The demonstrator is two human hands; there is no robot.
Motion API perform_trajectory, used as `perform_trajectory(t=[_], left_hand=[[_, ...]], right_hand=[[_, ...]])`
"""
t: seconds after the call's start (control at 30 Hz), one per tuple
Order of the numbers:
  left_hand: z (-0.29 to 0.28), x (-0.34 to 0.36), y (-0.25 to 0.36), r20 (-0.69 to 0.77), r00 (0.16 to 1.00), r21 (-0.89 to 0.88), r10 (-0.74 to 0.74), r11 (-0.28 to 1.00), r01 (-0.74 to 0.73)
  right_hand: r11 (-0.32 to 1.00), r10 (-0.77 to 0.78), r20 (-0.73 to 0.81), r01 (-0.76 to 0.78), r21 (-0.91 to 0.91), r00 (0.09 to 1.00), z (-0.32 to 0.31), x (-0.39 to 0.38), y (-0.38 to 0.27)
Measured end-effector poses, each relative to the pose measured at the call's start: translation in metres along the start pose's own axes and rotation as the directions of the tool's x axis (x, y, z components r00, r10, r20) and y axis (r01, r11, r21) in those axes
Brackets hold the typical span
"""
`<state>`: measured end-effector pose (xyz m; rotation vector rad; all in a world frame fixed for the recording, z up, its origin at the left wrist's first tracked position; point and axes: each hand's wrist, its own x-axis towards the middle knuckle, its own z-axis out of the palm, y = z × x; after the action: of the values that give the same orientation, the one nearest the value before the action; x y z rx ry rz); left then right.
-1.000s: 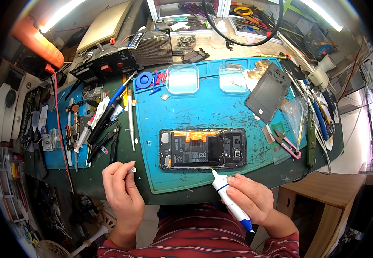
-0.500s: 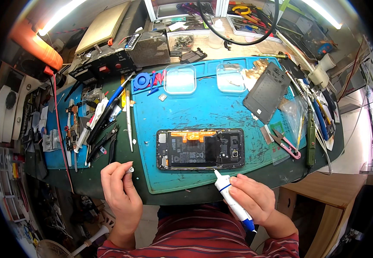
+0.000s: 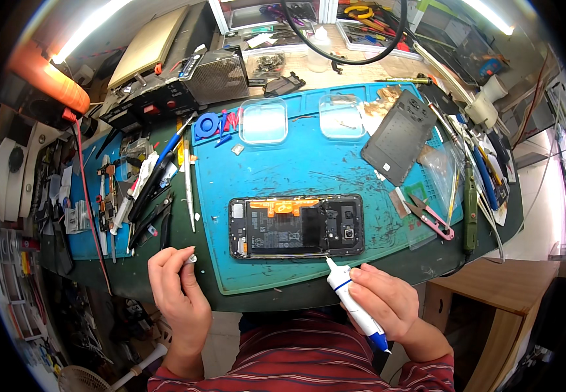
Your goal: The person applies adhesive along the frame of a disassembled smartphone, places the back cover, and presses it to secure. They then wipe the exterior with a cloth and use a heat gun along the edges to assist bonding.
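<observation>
The white tube (image 3: 357,310), blue-banded and blue-ended, slants across the near edge of the blue mat (image 3: 257,173), nozzle right by an opened phone (image 3: 283,228), black inside with an orange strip along its far side. The right hand (image 3: 391,300) curls firmly round the tube; the left (image 3: 182,291), off the mat's near-left corner, pinches a small white piece (image 3: 192,259), fingertips together.

The white squeeze tube (image 3: 359,316) looks smooth plastic, the blue work mat (image 3: 296,170) matt and scratched, the striped shirt (image 3: 296,356) cloth, the cabinet (image 3: 492,284) wood-grained.
</observation>
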<state>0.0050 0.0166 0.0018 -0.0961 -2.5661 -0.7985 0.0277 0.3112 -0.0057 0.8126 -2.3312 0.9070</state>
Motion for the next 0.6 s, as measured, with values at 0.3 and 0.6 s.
perform_trajectory(t=[0.3,0.6], left_hand=[[-0.0003,-0.0005,-0.0003,0.003,1.000,0.016,0.006,1.000,-0.006],[0.0005,-0.0005,-0.0005,0.000,1.000,0.029,0.001,1.000,-0.001]], right_hand=[[1.000,0.009,-0.009,-0.010,-0.010,1.000,-0.0051,-0.0034,0.0023],[1.000,0.019,-0.022,-0.019,-0.009,1.000,-0.0069,-0.0056,0.0036]])
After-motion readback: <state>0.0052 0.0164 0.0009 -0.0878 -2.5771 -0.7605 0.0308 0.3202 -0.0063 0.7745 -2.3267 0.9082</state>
